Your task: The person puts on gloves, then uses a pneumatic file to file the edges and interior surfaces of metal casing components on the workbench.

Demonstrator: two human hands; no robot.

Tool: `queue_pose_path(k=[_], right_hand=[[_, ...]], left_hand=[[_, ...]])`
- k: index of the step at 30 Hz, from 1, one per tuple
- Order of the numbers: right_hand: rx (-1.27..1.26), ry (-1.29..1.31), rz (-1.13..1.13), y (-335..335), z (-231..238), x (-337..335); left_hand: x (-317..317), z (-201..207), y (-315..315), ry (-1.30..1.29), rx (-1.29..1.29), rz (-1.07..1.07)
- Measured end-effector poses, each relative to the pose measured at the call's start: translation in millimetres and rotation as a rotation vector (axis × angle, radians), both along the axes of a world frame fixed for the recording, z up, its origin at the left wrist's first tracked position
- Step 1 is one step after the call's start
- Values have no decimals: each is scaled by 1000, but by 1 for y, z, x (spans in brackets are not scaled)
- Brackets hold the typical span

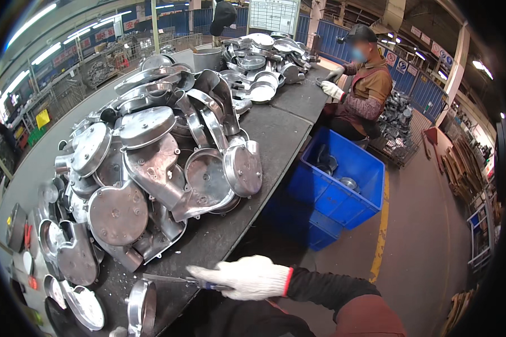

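My right hand (pixel 247 278), in a white knitted glove, is closed around the dark blue handle of a flat-bladed hand tool (pixel 166 278). The index finger lies along the tool, and its blade points left over the bench edge. Just below the blade tip a round silver metal casting (pixel 141 309) stands on its rim. Beside that casting, a small pale patch at the picture's lower edge may be my left glove; its fingers are hidden. A large heap of similar castings (pixel 118 213), round housings with side spouts, covers the bench beyond.
The dark bench (pixel 275 132) runs away to the far right. There a co-worker (pixel 365 84) in gloves handles a part beside a second heap of castings (pixel 258 67). A blue bin (pixel 343 185) with a few parts stands right of the bench. Red-handled tools (pixel 28 236) lie far left.
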State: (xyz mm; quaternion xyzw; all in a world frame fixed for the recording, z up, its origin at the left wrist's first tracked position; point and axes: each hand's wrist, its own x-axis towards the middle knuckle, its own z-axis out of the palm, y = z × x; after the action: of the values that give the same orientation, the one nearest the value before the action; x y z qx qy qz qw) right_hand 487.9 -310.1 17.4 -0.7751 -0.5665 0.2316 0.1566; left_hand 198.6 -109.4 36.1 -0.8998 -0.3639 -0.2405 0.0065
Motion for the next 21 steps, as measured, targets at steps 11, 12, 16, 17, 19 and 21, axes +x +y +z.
queue_pose_path(k=[11, 12, 16, 17, 19, 21], right_hand=[[637, -422, 356, 133, -58, -7], [667, -416, 379, 138, -65, -9], [802, -486, 162, 113, -85, -16], [857, -385, 196, 96, -88, -18], [973, -225, 364, 56, -94, -28], [646, -107, 382, -2, -105, -45]], left_hand=[[-32, 44, 1, -813, -1367, 601], [-28, 42, 7, -507, -1056, 440], [-10, 49, 22, 107, -607, 362], [-4, 54, 20, 219, -426, 172], [12, 70, 17, 248, -453, 196], [29, 86, 10, 316, -415, 166]])
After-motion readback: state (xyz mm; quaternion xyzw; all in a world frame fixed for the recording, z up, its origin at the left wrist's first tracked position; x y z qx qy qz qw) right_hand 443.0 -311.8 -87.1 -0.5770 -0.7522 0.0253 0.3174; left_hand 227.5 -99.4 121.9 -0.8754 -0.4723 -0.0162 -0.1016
